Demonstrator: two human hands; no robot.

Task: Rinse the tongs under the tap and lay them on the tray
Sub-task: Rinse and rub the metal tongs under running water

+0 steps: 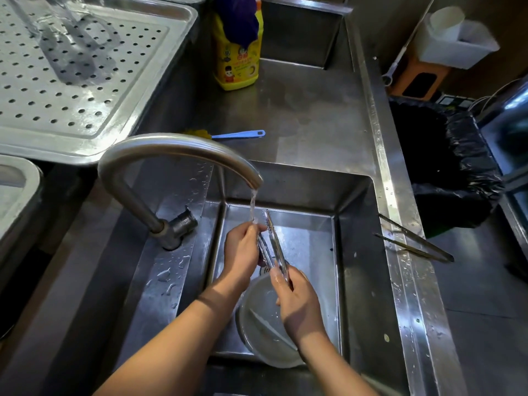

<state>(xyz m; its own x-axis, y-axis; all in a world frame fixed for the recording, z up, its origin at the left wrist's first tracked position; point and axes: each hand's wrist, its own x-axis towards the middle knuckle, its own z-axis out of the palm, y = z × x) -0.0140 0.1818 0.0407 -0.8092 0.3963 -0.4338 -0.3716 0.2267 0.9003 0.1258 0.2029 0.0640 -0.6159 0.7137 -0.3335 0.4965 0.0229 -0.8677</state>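
Bowl [265,332] below hands, spare tongs [414,242] on sink rim [400,281].

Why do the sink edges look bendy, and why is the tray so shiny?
Head view: the wide lens bows straight lines, so the sink rim curves near the frame edges. Head view: light glares off the wet tray, while the bin is lost in shadow. Head view: the tongs and both hands stay fairly sharp.

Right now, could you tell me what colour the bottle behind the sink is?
Yellow bottle, seen in the head view.
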